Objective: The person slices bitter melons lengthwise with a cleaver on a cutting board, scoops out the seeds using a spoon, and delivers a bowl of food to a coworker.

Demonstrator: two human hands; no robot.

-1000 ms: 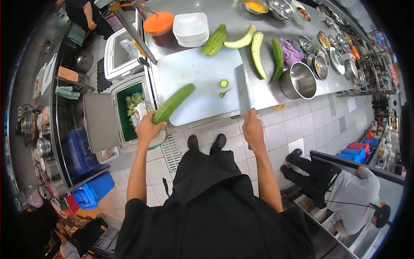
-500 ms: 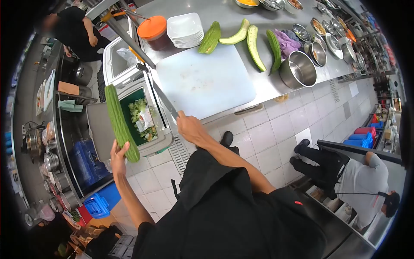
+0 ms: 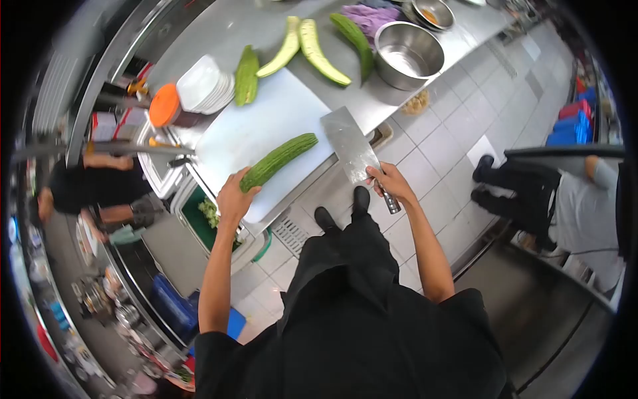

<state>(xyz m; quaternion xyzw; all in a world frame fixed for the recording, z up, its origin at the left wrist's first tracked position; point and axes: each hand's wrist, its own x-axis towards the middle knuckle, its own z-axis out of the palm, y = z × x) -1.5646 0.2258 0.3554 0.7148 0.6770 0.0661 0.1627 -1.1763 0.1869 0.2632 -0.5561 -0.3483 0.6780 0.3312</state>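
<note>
My left hand [image 3: 235,197] is closed around the near end of a long green bitter melon [image 3: 279,161] with ridged skin. The bitter melon lies slantwise over the white cutting board [image 3: 219,149], its far end pointing right. In my right hand [image 3: 392,184] is a cleaver [image 3: 351,146], gripped at the handle. Its broad blade is beside the board's right edge, apart from the bitter melon. Behind the board are a whole green piece [image 3: 246,76], two split pieces [image 3: 318,53] showing pale insides, and another green piece [image 3: 355,41].
A steel pot [image 3: 409,56] stands at the counter's edge near a purple cloth [image 3: 372,18]. Stacked white dishes [image 3: 206,86] and an orange-lidded container [image 3: 166,106] are left of the board. A bin [image 3: 199,214] holds green scraps. Co-workers [image 3: 585,206] stand at right and left.
My left hand has brought the bitter melon from above the bin onto the cutting board. My right hand has swung the cleaver rightward, its broad face now showing. The view has shifted.
</note>
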